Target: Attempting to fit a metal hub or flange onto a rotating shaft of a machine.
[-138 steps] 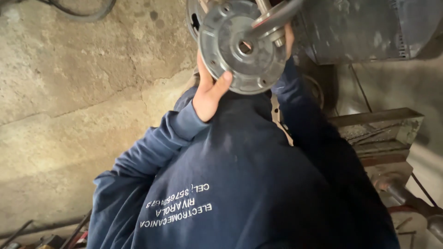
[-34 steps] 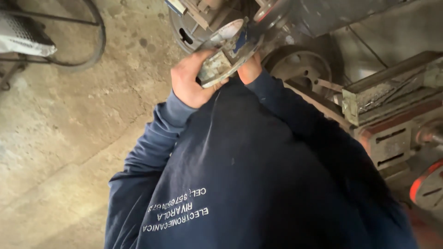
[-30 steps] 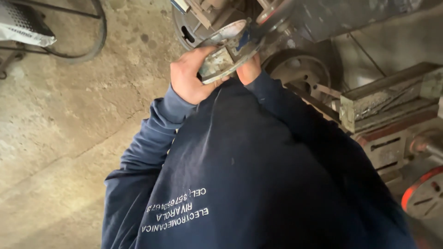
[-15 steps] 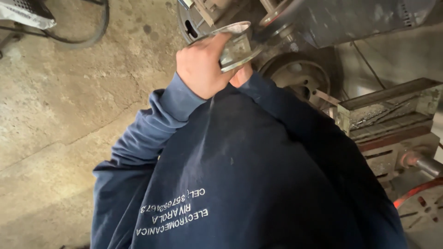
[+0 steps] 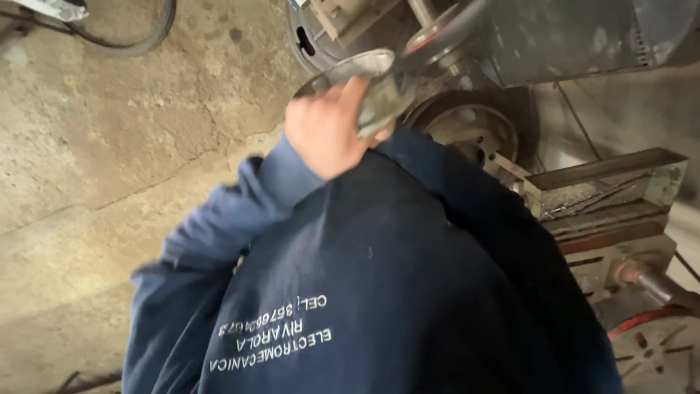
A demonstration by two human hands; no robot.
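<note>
flange (image 5: 368, 80), round grey metal, seen near edge-on, tilted, up against the machine housing (image 5: 569, 36) at top of frame. left hand (image 5: 328, 131) closed over its lower-left rim, fingers wrapped. right hand mostly hidden behind the flange, grip can't tell. left is the nearer, clearer hold. no containers visible.

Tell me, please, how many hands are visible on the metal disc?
1. The left hand grips the disc by its near edge, at top centre. The right sleeve reaches up behind the disc, so a second hand may be hidden there.
</note>
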